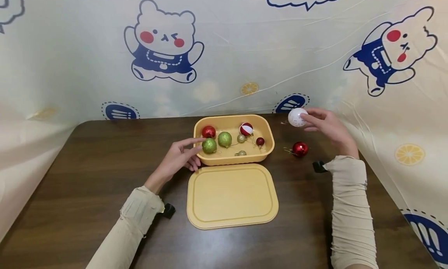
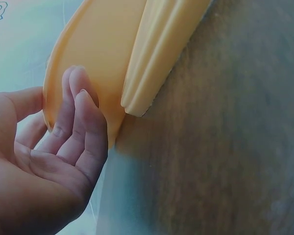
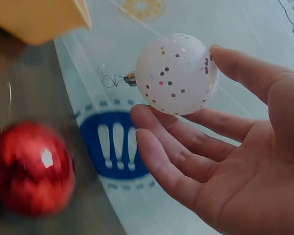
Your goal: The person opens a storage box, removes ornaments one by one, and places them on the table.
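Between the thumb and fingers of my right hand (image 1: 323, 125) is a white Christmas bauble (image 3: 176, 73) with coloured speckles, a metal cap and a thin wire loop. It is held above the table's back right part. My left hand (image 1: 180, 154) grips the left end of a yellow plastic box (image 1: 238, 160), with finger and thumb at the rim and other fingers outside the wall. Inside the box lie two green glittery baubles (image 1: 224, 139), a red bauble (image 1: 209, 132), a red-and-white bauble (image 1: 246, 129) and several small ones. A shiny red bauble (image 1: 300, 148) rests on the table near my right hand.
A flat yellow lid (image 1: 232, 195) lies on the dark wooden table (image 1: 105, 183) just in front of the box. Behind the table hangs a pale cloth (image 1: 224, 39) printed with cartoon bears.
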A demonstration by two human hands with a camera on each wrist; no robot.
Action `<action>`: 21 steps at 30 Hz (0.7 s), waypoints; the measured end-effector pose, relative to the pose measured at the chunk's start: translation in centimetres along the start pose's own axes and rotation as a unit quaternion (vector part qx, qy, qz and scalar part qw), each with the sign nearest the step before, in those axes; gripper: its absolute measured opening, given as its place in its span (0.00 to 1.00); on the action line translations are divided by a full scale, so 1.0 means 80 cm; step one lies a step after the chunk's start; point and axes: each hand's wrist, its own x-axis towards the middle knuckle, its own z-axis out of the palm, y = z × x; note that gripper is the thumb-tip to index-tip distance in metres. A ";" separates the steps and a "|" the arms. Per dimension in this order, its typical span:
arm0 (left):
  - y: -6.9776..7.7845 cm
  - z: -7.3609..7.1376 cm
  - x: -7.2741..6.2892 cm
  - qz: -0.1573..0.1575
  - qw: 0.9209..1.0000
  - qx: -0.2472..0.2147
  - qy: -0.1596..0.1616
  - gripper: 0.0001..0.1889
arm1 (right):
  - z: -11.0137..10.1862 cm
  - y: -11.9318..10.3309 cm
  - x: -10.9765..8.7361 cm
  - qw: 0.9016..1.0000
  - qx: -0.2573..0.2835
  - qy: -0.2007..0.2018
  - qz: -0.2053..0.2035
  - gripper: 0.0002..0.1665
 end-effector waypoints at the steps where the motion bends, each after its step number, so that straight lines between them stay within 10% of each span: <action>1: -0.001 -0.001 -0.002 -0.003 1.000 -0.001 0.001 0.20 | -0.001 0.004 -0.003 1.000 0.011 0.000 -0.002 0.33; 21: 0.001 -0.005 -0.001 0.004 1.000 -0.014 0.001 0.20 | -0.029 0.069 -0.061 0.996 0.004 0.027 0.080 0.30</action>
